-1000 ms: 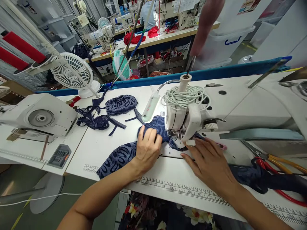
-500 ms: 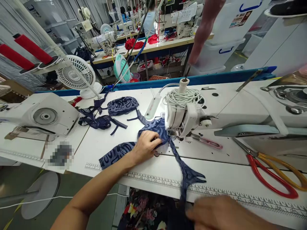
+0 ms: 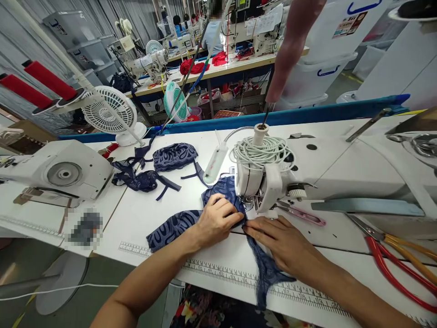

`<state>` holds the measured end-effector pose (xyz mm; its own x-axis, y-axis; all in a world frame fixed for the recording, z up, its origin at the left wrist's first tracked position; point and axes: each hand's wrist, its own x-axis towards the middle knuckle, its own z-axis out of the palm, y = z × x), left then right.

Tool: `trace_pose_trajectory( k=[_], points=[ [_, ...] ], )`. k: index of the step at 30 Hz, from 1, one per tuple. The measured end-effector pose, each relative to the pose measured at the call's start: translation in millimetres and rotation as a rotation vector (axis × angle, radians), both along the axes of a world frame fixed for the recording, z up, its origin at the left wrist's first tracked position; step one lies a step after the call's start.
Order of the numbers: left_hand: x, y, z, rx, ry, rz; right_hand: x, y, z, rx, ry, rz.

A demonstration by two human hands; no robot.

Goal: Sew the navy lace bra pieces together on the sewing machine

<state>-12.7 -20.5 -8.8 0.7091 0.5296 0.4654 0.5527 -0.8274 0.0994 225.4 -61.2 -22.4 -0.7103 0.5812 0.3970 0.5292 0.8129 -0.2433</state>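
Observation:
A navy lace garment piece (image 3: 223,187), which looks like part of a bra, lies under the needle area of a white sewing machine (image 3: 251,180). My left hand (image 3: 216,221) rests on it with curled fingers, holding its edge just left of the presser foot. From the other side my right hand (image 3: 285,241) meets that edge, thumb and forefinger closed on the cloth beside the left fingertips. Below my right hand a lace strip (image 3: 264,278) of the garment hangs toward the table's front edge. The patterned wing (image 3: 174,228) stretches out to the left, partly under my left wrist.
Pink-handled snips (image 3: 307,215) lie right of the needle, with red-and-orange-handled scissors (image 3: 378,255) farther right. More navy pieces (image 3: 175,156) and straps (image 3: 143,181) lie at the back left. A second machine head (image 3: 64,171) and a white fan (image 3: 109,109) stand left.
My right hand has come up from the table's front edge to the cloth beside the needle. My left hand has shifted slightly right and down with the garment.

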Motion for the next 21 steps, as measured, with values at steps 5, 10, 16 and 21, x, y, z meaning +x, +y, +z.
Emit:
trace_pose_trajectory(
  k=[5, 10, 16, 21],
  points=[
    [5.4, -4.2, -1.4, 0.053, 0.071, 0.043, -0.7, 0.5, -0.2, 0.056, -0.019, -0.050],
    [8.3, -7.5, -1.8, 0.106, 0.042, 0.059, 0.0, -3.0, 2.5, 0.067, -0.006, -0.061],
    [8.4, 0.0, -6.1, 0.131, 0.067, 0.113, -1.6, 0.9, 1.0, 0.073, -0.077, -0.097],
    [8.4, 0.2, -4.3, 0.158, 0.074, 0.160, -7.0, -0.6, 0.9, 0.095, -0.149, -0.140]
  ],
)
